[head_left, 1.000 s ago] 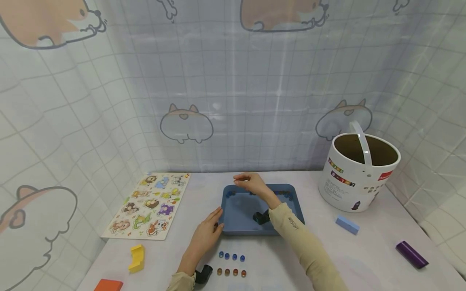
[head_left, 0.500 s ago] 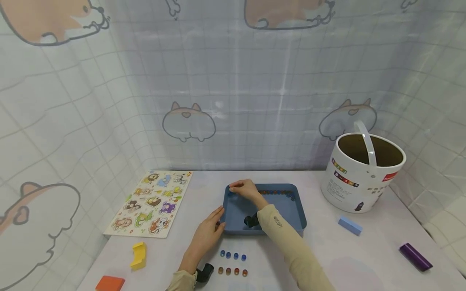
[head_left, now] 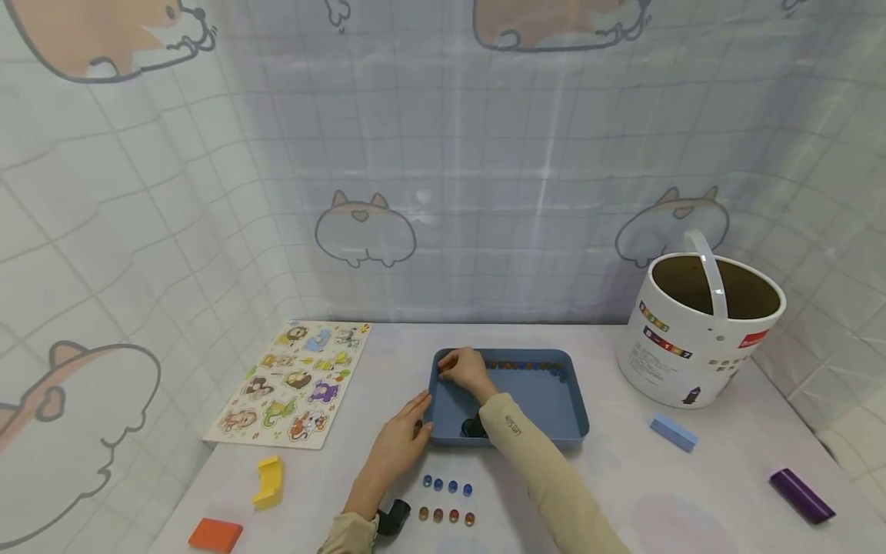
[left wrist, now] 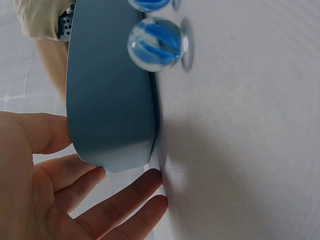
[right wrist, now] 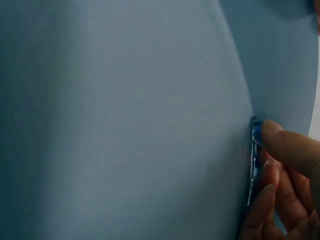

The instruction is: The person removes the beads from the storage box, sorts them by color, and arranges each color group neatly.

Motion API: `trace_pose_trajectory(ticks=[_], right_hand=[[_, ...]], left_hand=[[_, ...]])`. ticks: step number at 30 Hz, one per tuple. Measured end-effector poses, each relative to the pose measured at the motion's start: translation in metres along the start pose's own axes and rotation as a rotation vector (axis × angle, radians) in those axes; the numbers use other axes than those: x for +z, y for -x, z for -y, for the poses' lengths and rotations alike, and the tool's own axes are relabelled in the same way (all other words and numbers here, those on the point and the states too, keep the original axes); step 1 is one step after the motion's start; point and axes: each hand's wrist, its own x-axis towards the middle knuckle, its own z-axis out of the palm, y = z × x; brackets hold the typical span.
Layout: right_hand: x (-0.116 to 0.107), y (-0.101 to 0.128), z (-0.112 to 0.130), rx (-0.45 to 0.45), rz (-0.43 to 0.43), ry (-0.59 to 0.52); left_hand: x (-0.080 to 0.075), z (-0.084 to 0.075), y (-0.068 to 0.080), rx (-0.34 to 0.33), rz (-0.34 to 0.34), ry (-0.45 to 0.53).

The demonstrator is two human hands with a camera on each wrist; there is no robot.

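A blue tray (head_left: 536, 404) lies on the table with a row of coloured marbles (head_left: 522, 365) along its far wall. My right hand (head_left: 469, 371) reaches inside to the far left corner. In the right wrist view its thumb and fingers pinch a blue marble (right wrist: 257, 134) beside the tray wall, with more glass partly hidden behind the fingers. My left hand (head_left: 398, 442) rests against the tray's near left corner, fingers mostly straight and thumb touching the wall. Before the tray, a row of blue marbles (head_left: 453, 487) lies above a row of amber and reddish marbles (head_left: 454, 515).
An animal puzzle board (head_left: 298, 381) lies at the left, with a yellow block (head_left: 268, 483) and an orange block (head_left: 216, 535) nearer. To the right stand a white bucket (head_left: 681, 354), a light blue block (head_left: 674, 433) and a purple block (head_left: 801, 496). A patterned curtain hangs behind.
My right hand has moved left and down into the tray's far left corner, uncovering the marble row. The left hand stays at the tray, and the head view has shifted slightly.
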Motion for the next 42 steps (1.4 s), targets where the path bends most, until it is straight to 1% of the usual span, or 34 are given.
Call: trace_pose_trajectory(ticks=[4,9,14,20,25,27,32,40,42], right_hand=[[-0.001,0.002,0.000,-0.025,0.001,0.050],[-0.004,0.003,-0.002,-0.022,0.028,0.024],[-0.019,0.003,-0.001,-0.032,0.071,-0.072],[-0.043,0.010,0.002,0.000,0.127,-0.216],[-0.060,0.022,0.004,0.007,0.148,-0.309],[-0.065,0.027,0.004,-0.005,0.155,-0.326],[-0.075,0.041,0.008,-0.040,0.185,-0.341],[-0.086,0.075,0.013,-0.091,0.238,-0.377],[-0.087,0.082,0.013,-0.090,0.244,-0.386]], left_hand=[[0.000,-0.001,-0.001,-0.004,0.007,-0.003],[0.001,-0.001,-0.001,0.001,0.004,0.001],[0.000,-0.001,-0.001,-0.001,0.005,0.002],[-0.001,-0.001,-0.001,0.006,-0.002,-0.005],[-0.001,-0.001,0.000,-0.002,-0.003,0.000],[-0.001,-0.001,0.001,-0.003,-0.002,0.002],[0.000,0.000,0.001,-0.011,0.002,0.003],[0.001,0.000,-0.001,-0.010,0.004,-0.003],[0.001,-0.001,-0.001,-0.010,0.001,-0.001]])
